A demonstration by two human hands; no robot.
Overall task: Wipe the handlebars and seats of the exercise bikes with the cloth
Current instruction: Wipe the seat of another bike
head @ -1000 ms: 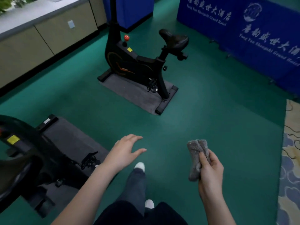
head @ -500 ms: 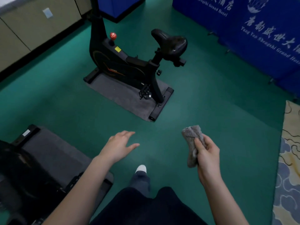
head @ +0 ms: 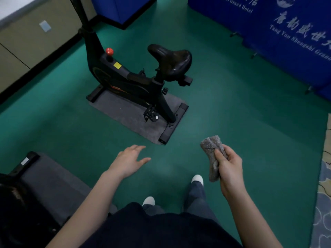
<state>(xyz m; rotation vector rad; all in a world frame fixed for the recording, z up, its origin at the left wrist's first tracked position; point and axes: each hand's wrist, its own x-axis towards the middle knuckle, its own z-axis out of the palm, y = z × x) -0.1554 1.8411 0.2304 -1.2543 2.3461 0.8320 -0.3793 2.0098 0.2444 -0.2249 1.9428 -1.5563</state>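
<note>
**Status**
- Pinches the folded grey cloth in the right grip, thumb pressed over curled fingers, in the air and well apart from any bike.
- Spreads the left grip flat and empty, palm down above the green floor.
- Faces the exercise bike on its grey mat, seat nearest, handlebars out of frame above the upright post.
- Judged stage: approach, no wiping contact yet.

**Hazards**
- Watch the mat edge and the rear foot bar: likely to catch a shoe on the way in and pitch the body onto the frame.
- Avoid the pedal jutting out low beside the seat post: risks a knock to the leg when stepping alongside.
- Mind the second bike and its mat close at the lower left: risks snagging the left arm or leg on turning.
- Refold the cloth before contact. Bunched as held, offers little flat face, so probably smears rather than lifts dirt, or slips out under a hard push across the curved seat.
- Steady the seat with the left grip before wiping. Cannot tell from here whether locked on its post.
- Do not skip the handlebars merely for being out of sight.
</note>
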